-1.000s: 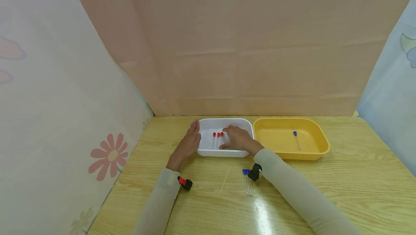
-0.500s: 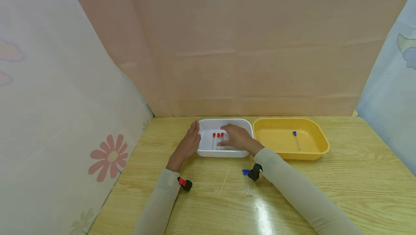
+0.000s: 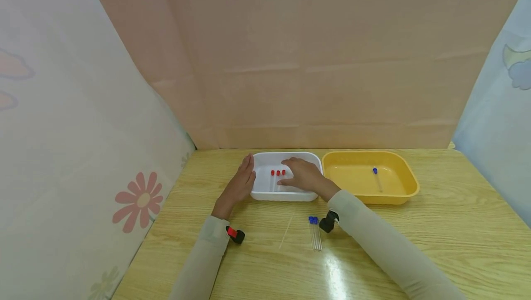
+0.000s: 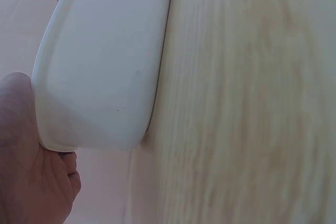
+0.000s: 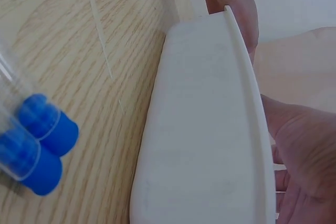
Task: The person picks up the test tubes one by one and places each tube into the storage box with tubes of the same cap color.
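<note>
In the head view, three clear test tubes with red caps lie side by side in the white tray. My right hand reaches in over the tray's right part, thumb and fingers spread apart beside the rightmost tube, holding nothing. My left hand rests with straight fingers along the tray's left end. In the left wrist view, the thumb lies at the tray's rim. The right wrist view shows the tray's outer wall, with the right hand beyond its rim; part of its fingers is hidden.
Blue-capped test tubes lie together on the wooden table in front of the tray. Right beside the white tray stands a yellow tray with one blue-capped tube inside. A pale line marks the table.
The right thumb and fingers have spread and come away from the rightmost red-capped tube, which lies slightly farther right of the others. The right forearm has shifted a little right. The left hand stays put.
</note>
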